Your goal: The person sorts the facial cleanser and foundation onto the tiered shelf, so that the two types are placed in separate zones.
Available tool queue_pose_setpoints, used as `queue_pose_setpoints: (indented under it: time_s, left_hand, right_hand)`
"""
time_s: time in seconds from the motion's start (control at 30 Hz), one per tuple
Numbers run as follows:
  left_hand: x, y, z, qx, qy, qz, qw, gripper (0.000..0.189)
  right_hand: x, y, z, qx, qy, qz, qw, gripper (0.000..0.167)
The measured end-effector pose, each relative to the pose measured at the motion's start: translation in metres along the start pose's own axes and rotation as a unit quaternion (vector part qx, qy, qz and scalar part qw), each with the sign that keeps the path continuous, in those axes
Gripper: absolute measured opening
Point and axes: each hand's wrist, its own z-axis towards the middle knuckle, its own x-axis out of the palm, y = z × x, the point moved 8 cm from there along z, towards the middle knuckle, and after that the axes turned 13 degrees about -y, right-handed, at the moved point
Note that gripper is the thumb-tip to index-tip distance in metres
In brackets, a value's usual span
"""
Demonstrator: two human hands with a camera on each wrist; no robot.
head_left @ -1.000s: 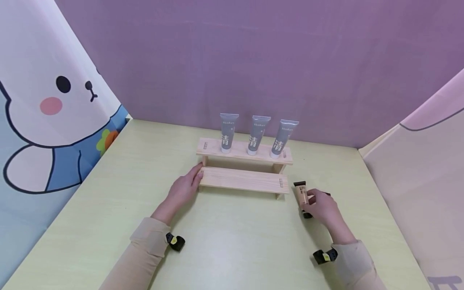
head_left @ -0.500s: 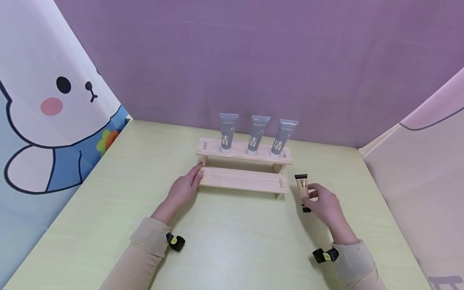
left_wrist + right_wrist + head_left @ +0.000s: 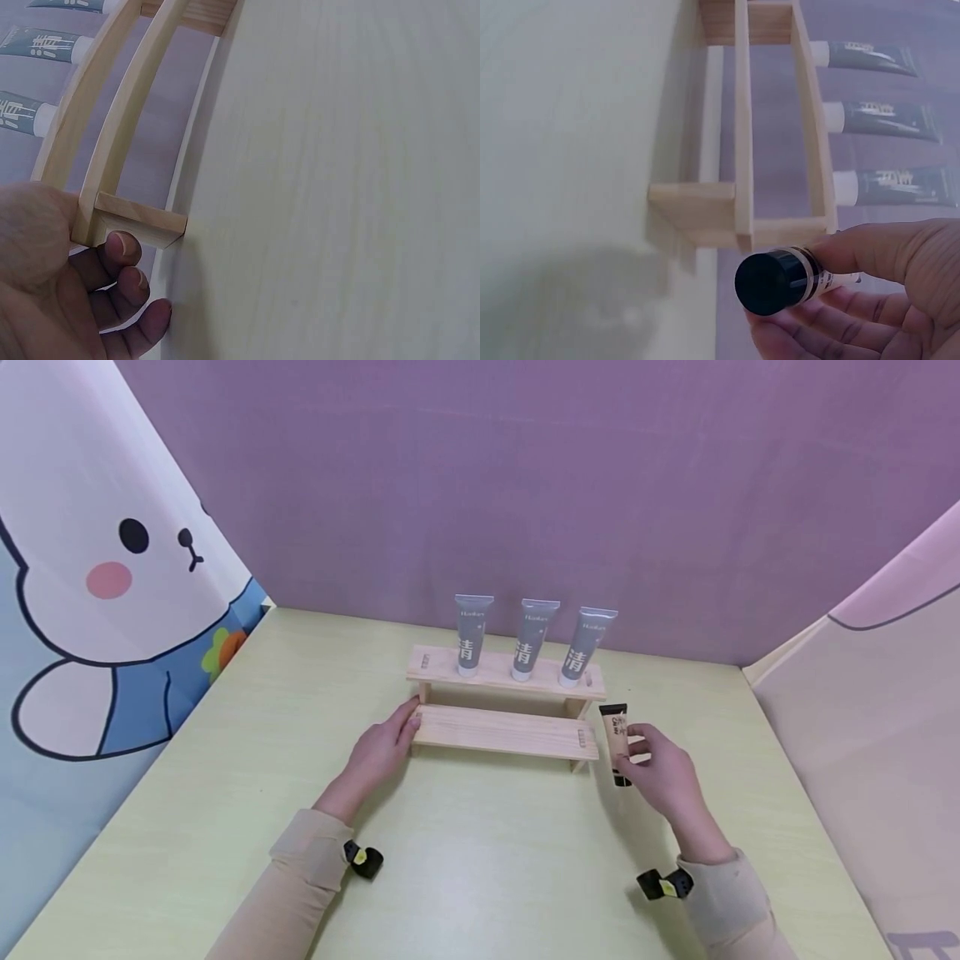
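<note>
Right hand [image 3: 665,770] around beige tube [image 3: 616,737]

The right hand [image 3: 662,770] hides part of the beige tube [image 3: 616,735], whose finest print is unreadable. In the head view, the lower fingers of the left hand [image 3: 378,753] are hidden at the rack [image 3: 495,729], and the left cartoon [image 3: 67,614] and near surface [image 3: 480,868] are cut off.

A purple backdrop [image 3: 525,485] spans the far side of the pale table [image 3: 480,868] — a cartoon animal [image 3: 71,535] on the left panel [image 3: 45,852], a pink-and-whitish panel [image 3: 885,760] on the right.
</note>
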Motion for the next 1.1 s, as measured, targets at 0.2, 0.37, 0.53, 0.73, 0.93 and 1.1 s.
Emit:
queue_pose_setpoints:
  time_s: [0.2,0.37,0.53,0.73,0.93,1.1]
  left_hand:
    - [0.0,-0.001,0.0,-0.001,0.001,0.001,1.0,0.049]
    - [0.0,-0.001,0.0,-0.005,0.003,-0.001,1.0,0.049]
    - [0.0,-0.002,-0.001,-0.009,0.005,-0.003,0.9999,0.049]
    - [-0.001,-0.002,-0.001,-0.007,0.003,-0.006,1.0,0.049]
    - [-0.002,-0.003,-0.001,-0.003,0.0,-0.007,1.0,0.049]
    - [0.0,-0.002,-0.001,-0.005,0.001,-0.005,1.0,0.049]
  right_hand:
    - [0.001,0.016,0.003,-0.002,-0.002,0.019,0.9998,0.045]
    - [0.004,0.029,0.005,-0.007,0.003,0.028,0.9996,0.046]
    - [0.011,0.042,0.007,-0.008,0.013,0.047,0.9988,0.047]
    - [0.019,0.059,0.009,-0.031,0.001,0.078,0.9965,0.048]
    - [0.03,0.081,0.012,-0.053,0.006,0.108,0.9927,0.042]
    - [0.045,0.098,0.016,-0.059,0.01,0.149,0.987,0.04]
